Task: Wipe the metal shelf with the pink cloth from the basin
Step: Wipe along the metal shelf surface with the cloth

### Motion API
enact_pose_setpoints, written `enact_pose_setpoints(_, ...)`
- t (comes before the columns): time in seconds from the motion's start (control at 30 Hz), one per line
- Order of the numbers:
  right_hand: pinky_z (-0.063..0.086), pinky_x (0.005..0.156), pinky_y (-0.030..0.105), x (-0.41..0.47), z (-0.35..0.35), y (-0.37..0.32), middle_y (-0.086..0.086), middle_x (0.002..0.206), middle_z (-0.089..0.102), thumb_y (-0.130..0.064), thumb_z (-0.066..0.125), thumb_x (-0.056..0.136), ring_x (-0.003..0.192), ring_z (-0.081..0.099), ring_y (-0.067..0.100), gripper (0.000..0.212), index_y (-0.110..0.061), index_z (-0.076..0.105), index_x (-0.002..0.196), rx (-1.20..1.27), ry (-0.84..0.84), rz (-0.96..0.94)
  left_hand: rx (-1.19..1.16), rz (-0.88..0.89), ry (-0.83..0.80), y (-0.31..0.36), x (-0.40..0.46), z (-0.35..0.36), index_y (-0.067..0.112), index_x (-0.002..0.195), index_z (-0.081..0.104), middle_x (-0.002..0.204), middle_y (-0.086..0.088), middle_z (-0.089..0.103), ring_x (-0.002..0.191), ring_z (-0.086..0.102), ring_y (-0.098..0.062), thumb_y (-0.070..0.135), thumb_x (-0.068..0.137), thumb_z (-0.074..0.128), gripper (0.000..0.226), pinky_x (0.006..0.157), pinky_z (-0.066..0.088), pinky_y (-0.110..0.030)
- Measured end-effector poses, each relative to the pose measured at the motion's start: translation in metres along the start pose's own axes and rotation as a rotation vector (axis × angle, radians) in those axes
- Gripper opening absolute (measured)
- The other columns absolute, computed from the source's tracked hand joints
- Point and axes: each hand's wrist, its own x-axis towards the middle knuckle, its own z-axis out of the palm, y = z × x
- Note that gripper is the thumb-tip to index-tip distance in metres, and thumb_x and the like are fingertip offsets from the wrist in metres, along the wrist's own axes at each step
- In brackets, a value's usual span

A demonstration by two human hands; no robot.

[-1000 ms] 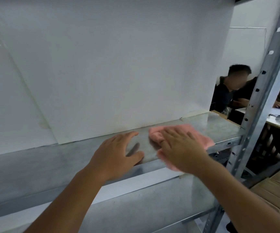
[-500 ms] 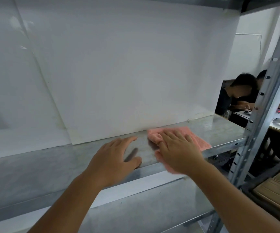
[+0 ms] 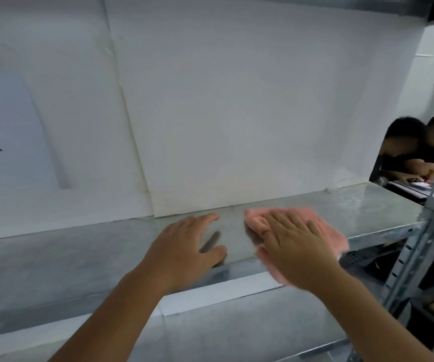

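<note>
The metal shelf [image 3: 80, 254] runs across the view at chest height, grey and dull. A pink cloth [image 3: 323, 226] lies flat on it right of centre, one corner hanging over the front edge. My right hand [image 3: 296, 241] presses flat on the cloth with fingers spread. My left hand [image 3: 184, 246] rests palm down on the bare shelf just left of the cloth, thumb at the front edge, holding nothing. The basin is not in view.
White sheets [image 3: 236, 113] cover the back of the rack. A perforated upright post [image 3: 424, 239] stands at the right. A lower metal shelf [image 3: 236, 330] sits beneath. Two people [image 3: 417, 152] sit at a desk beyond the rack, far right.
My right hand has slid the pink cloth a little to the left along the shelf. My view has shifted left. The left hand stays planted.
</note>
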Motion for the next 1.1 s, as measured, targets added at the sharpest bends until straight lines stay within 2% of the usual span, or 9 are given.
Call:
enact_pose_setpoints(0.07,0.005,0.133,0.063,-0.005,0.005,-0.014,-0.004,0.181,-0.004,-0.068,-0.018,0.077,0.168,-0.008,0.031,0.101,-0.032,0.0,0.169,-0.006,-0.033,0.01,-0.013,0.006,0.001,-0.006,-0.004,-0.003,0.054,0.149,0.028,0.156,0.022,0.041,0.141,0.037,-0.011,0.081,0.082,0.042,0.074,0.115,0.033,-0.038)
enact_pose_setpoints(0.23,0.007,0.132,0.066,0.036,-0.018,-0.046,0.0,0.181,0.0,-0.053,0.019,0.11,0.168,-0.005,0.032,0.066,-0.028,0.006,0.17,0.021,-0.038,0.049,-0.001,0.037,-0.007,-0.022,-0.011,-0.011,0.055,0.148,0.026,0.157,0.02,0.041,0.142,0.038,-0.012,0.082,0.083,0.04,0.072,0.116,0.033,-0.039)
enact_pose_setpoints(0.33,0.007,0.133,0.064,0.027,-0.011,-0.056,-0.001,0.181,-0.001,-0.055,0.016,0.109,0.168,-0.007,0.032,0.068,-0.028,0.003,0.17,0.018,-0.045,0.058,0.001,0.054,0.006,-0.034,-0.017,-0.015,0.053,0.15,0.027,0.158,0.021,0.04,0.143,0.036,-0.011,0.081,0.083,0.04,0.074,0.117,0.03,-0.037)
enact_pose_setpoints(0.47,0.001,0.132,0.065,-0.007,0.009,-0.084,-0.001,0.181,-0.008,-0.065,-0.012,0.088,0.167,-0.012,0.034,0.09,-0.03,-0.002,0.169,-0.017,-0.06,0.015,-0.01,0.056,0.009,-0.047,-0.023,-0.02,0.054,0.15,0.026,0.16,0.021,0.038,0.145,0.036,-0.011,0.082,0.084,0.039,0.073,0.118,0.031,-0.039)
enact_pose_setpoints(0.6,0.007,0.133,0.065,0.026,-0.012,-0.11,0.002,0.181,0.0,-0.056,0.014,0.109,0.167,-0.006,0.034,0.068,-0.027,0.005,0.17,0.017,-0.078,0.001,0.003,0.059,-0.008,-0.054,-0.03,-0.026,0.051,0.152,0.026,0.161,0.018,0.038,0.145,0.038,-0.013,0.083,0.088,0.037,0.073,0.119,0.033,-0.042)
enact_pose_setpoints(0.7,0.007,0.133,0.063,0.034,-0.013,-0.114,0.002,0.181,0.001,-0.052,0.017,0.111,0.168,-0.005,0.033,0.066,-0.024,0.005,0.17,0.035,-0.043,-0.014,0.014,0.032,-0.003,-0.06,-0.036,-0.031,0.051,0.152,0.026,0.16,0.018,0.04,0.143,0.04,-0.013,0.082,0.088,0.039,0.072,0.118,0.034,-0.04)
enact_pose_setpoints(0.87,-0.005,0.133,0.059,0.003,0.011,-0.126,-0.006,0.18,-0.013,-0.066,-0.016,0.089,0.166,-0.015,0.028,0.086,-0.034,-0.01,0.168,0.058,-0.073,-0.04,0.018,-0.027,0.001,-0.077,-0.047,-0.04,0.053,0.152,0.023,0.159,0.017,0.04,0.143,0.038,-0.013,0.083,0.085,0.042,0.076,0.117,0.031,-0.037)
enact_pose_setpoints(1.0,0.005,0.133,0.064,0.042,-0.011,-0.15,0.006,0.181,-0.006,-0.053,0.017,0.111,0.167,-0.008,0.036,0.069,-0.022,-0.001,0.17,0.031,-0.096,-0.051,0.036,-0.05,0.013,-0.092,-0.056,-0.052,0.053,0.151,0.025,0.156,0.016,0.043,0.14,0.041,-0.013,0.08,0.086,0.044,0.073,0.112,0.032,-0.035)
enact_pose_setpoints(1.1,0.007,0.132,0.067,0.041,-0.012,-0.157,0.004,0.181,-0.008,-0.054,0.013,0.11,0.167,-0.01,0.035,0.07,-0.023,-0.001,0.17,0.014,-0.105,-0.041,0.043,-0.063,0.009,-0.109,-0.063,-0.061,0.052,0.151,0.026,0.155,0.017,0.044,0.14,0.042,-0.013,0.08,0.085,0.043,0.073,0.115,0.034,-0.037)
